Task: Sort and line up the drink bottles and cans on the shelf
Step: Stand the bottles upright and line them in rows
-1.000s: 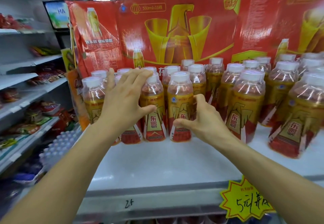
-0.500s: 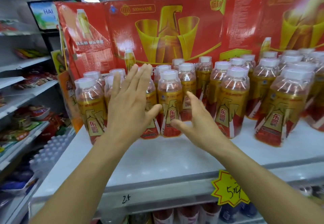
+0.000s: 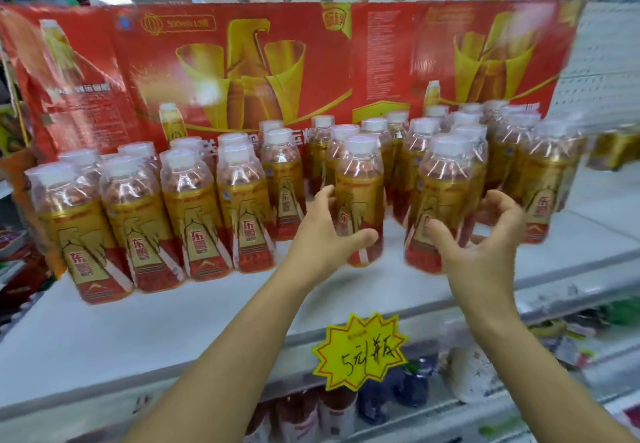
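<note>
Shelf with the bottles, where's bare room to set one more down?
The front strip of the shelf before the left row of bottles is bare, up to the price tag. Another bare patch lies far right, beside the wrapped pack. The back is crowded.

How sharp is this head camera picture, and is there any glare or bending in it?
Head view: motion blur smears the right-side bottles and the cardboard backing; the left bottles and the price tag read more clearly. Bright window light washes out the top. Glare glints on the bottle shoulders. Wide-angle bending curves the shelf edge.
</note>
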Demonstrator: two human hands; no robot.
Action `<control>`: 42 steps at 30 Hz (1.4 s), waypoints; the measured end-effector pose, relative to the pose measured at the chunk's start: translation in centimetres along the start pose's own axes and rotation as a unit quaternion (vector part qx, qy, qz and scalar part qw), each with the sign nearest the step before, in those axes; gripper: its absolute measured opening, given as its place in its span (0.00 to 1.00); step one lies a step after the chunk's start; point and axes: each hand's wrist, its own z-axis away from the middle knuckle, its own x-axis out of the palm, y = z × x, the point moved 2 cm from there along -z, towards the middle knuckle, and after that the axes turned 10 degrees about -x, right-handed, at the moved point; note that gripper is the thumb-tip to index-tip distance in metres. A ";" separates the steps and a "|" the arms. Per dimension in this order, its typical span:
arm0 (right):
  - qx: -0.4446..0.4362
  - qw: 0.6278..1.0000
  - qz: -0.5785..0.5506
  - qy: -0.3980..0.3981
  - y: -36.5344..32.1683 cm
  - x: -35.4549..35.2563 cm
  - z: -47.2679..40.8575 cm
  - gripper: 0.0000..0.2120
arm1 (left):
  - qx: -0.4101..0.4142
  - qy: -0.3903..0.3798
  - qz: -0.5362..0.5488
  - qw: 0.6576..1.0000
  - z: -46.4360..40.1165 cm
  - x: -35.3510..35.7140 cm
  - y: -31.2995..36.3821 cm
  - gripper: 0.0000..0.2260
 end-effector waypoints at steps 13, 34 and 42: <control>-0.007 0.966 0.067 -0.248 2.7 -0.9 -3.3 0.34 | -0.044 0.193 -0.101 0.975 0.0 1.7 -0.3 0.31; -0.066 0.907 -0.026 -0.416 -8.7 12.1 7.4 0.23 | -0.092 0.322 -0.143 0.931 12.4 -17.0 -11.1 0.32; -0.077 0.889 -0.067 -0.446 -12.8 18.3 13.3 0.27 | -0.095 0.329 -0.081 0.936 13.4 -20.9 -14.5 0.42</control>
